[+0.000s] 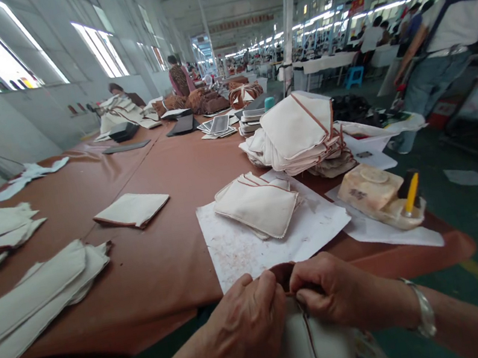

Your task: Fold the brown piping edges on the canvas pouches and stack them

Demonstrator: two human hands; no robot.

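My left hand (255,317) and my right hand (331,292) are both closed at the upper edge of a cream piece with a brown seam (313,353), near the table's front edge. Between the two hands a dark brown strip (283,272) curves up at that edge. The fingertips of each hand press on the material, partly hiding it. The lower part of the piece hangs toward my lap. Just beyond my hands, several cream panels with brown edging (256,203) lie on a white sheet (234,259) dotted with brown scraps.
A tall stack of cream panels (298,126) stands behind the sheet. To the right sits a cut plastic jug (366,188) holding a yellow-handled tool (412,193). More cream pieces (34,299) lie on the brown tabletop (162,265) at left. A person (449,40) stands at right.
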